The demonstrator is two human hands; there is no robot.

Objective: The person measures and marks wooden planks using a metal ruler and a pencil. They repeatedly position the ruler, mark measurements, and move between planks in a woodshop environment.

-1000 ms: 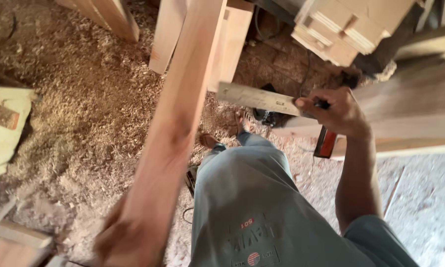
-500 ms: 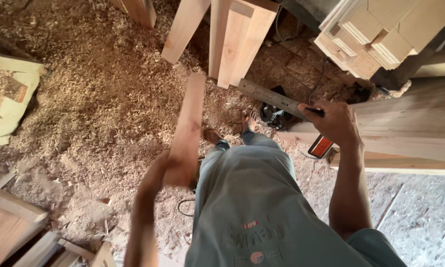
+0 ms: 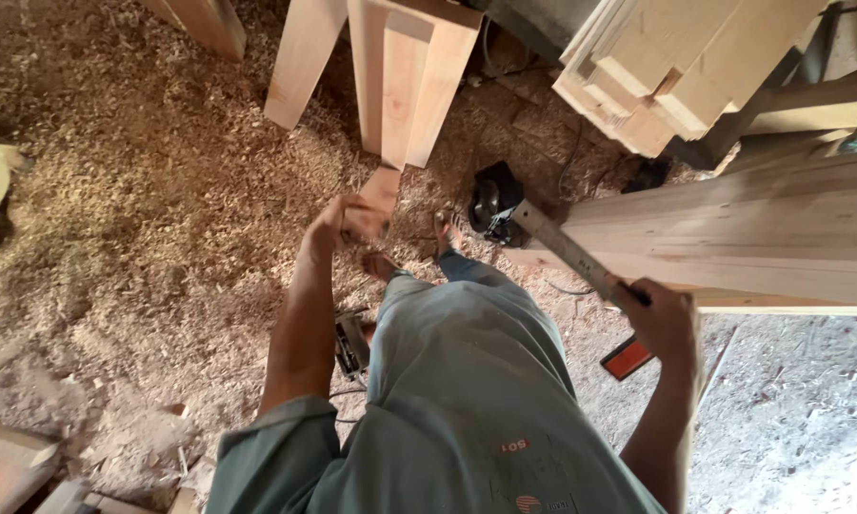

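Note:
My left hand (image 3: 345,223) is stretched forward and grips the near end of a light wooden plank (image 3: 383,186), seen end-on, just in front of upright boards (image 3: 409,81). My right hand (image 3: 665,319) holds a long metal ruler (image 3: 569,252) by its handle end; the blade angles up-left over the edge of a wide pale wooden board (image 3: 733,233) lying at the right. My legs in grey trousers fill the lower middle.
Sawdust covers the floor at left. A dark power tool (image 3: 493,202) sits beyond my feet, another tool (image 3: 352,345) with a cable lies by my left leg. An orange-red object (image 3: 627,357) lies under the board. Stacked timber (image 3: 676,67) rises at top right.
My left hand has pushed the plank forward and away, so it now shows only its short end near the upright boards. The right hand with the ruler has dropped lower right.

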